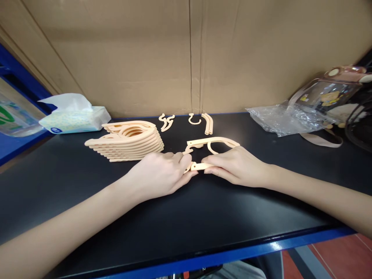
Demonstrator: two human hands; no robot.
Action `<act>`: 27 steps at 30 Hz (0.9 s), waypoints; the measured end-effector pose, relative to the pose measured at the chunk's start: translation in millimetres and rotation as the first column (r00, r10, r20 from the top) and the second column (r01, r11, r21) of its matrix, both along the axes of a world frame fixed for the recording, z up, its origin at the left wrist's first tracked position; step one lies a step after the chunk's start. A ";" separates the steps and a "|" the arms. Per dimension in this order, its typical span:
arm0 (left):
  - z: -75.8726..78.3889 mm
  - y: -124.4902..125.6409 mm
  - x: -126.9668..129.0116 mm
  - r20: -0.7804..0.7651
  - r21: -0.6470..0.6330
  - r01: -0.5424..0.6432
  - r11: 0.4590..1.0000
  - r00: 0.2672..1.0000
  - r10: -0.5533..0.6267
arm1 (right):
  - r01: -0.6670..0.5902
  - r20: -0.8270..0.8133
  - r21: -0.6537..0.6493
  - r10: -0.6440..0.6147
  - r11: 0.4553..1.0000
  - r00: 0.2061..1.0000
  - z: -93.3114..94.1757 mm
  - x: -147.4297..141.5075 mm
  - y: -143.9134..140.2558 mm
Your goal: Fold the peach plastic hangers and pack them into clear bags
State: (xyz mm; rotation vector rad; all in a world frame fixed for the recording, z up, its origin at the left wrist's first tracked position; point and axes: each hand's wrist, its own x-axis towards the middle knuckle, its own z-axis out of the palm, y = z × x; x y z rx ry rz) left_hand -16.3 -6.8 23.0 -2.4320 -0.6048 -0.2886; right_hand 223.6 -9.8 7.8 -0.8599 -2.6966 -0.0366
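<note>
I see one pale peach plastic folding hanger (213, 144) lying on the black table (186, 217), its curved arm opened away from me. My left hand (162, 174) and right hand (235, 164) meet at its near end: the grip of each is closed, fingertips pinched on the short straight bar of the hanger, which sits between the two hands.

Just left of that hanger stands one stack of folded peach hangers (128, 141); I count about eight layers, though the lower ones blur together. Behind the hanger, toward the cardboard wall (186, 54), lie loose peach parts: one wavy hook piece (166, 121), one small open hook (194, 119), and one pair of curved strips (208, 124) lying side by side. None of them touches the hanger.

Far left of the hanger, past the stack, is one soft pack of white tissues (74, 116) with a sheet pulled up from its top. Well to the right of the hanger lies one crumpled clear plastic bag (285, 118); I cannot tell what is in it. Behind that sits one transparent pouch with a cartoon figure (328, 95) and a beige strap (321, 140).
</note>
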 end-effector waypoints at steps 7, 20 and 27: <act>1.1 0.5 -0.3 0.042 -0.072 0.035 0.997 0.999 -0.032 | -0.007 0.034 0.077 0.004 0.997 0.999 -1.1 0.5 0.4; 1.6 -0.2 -2.0 0.055 -0.131 0.020 0.991 0.998 -0.013 | 0.015 0.079 0.098 -0.023 0.995 0.997 -2.6 -1.4 -1.3; 0.7 -0.4 -2.6 0.049 -0.157 0.006 0.988 0.999 0.002 | 0.009 0.078 0.093 -0.016 0.996 0.997 -2.1 -1.7 -1.5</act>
